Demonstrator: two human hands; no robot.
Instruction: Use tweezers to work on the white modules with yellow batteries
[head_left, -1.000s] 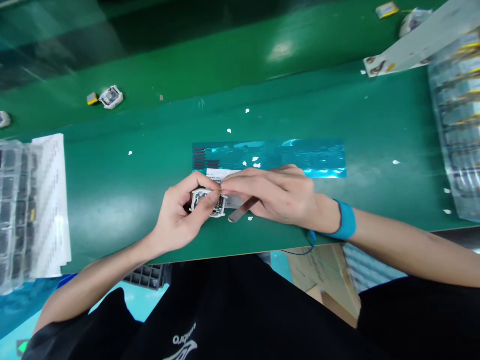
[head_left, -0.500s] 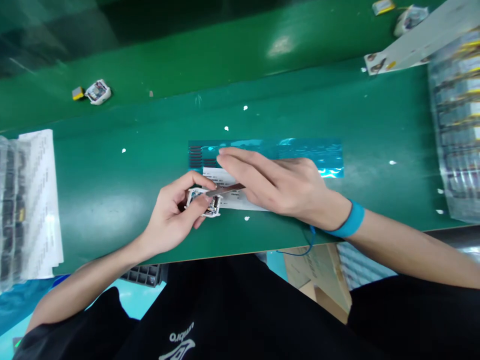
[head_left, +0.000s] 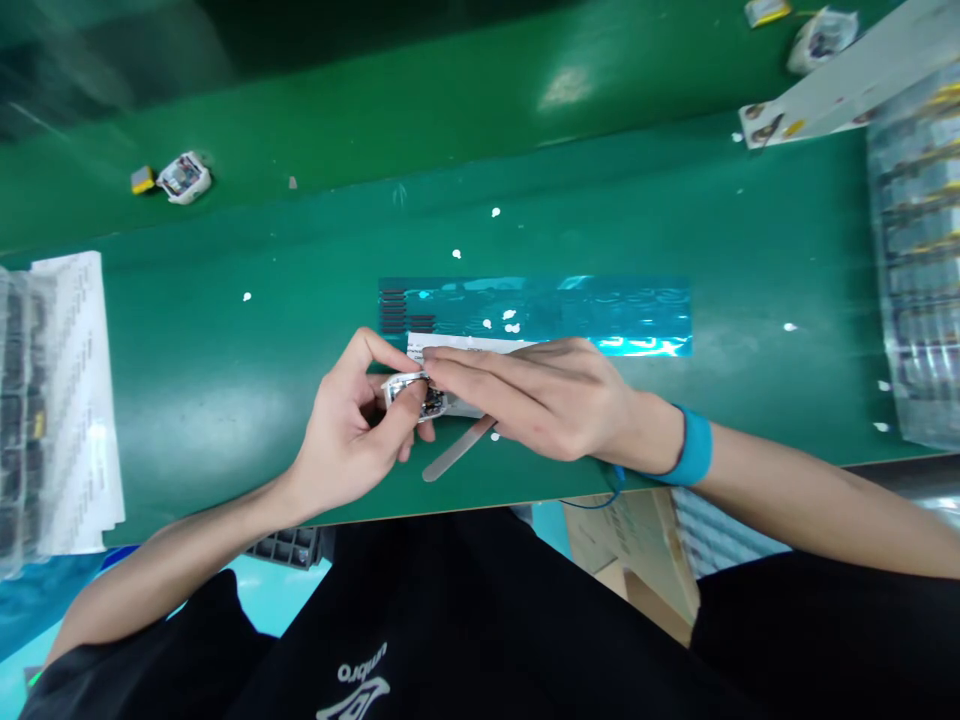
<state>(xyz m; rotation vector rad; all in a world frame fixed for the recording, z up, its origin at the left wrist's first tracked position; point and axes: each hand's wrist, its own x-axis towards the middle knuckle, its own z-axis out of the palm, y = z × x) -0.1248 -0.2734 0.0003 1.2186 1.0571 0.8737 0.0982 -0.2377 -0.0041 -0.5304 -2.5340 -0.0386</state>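
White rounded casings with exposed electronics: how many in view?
3: one casing in the left hand, another casing at upper left, a third casing at upper right. More may be hidden.

White device [head_left: 436, 404] — partly hidden by the left hand [head_left: 346, 428].

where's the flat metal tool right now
In the head view, the flat metal tool is below and slightly left of centre, sticking out from the right hand towards the lower left, below the white-cased device in the left hand.
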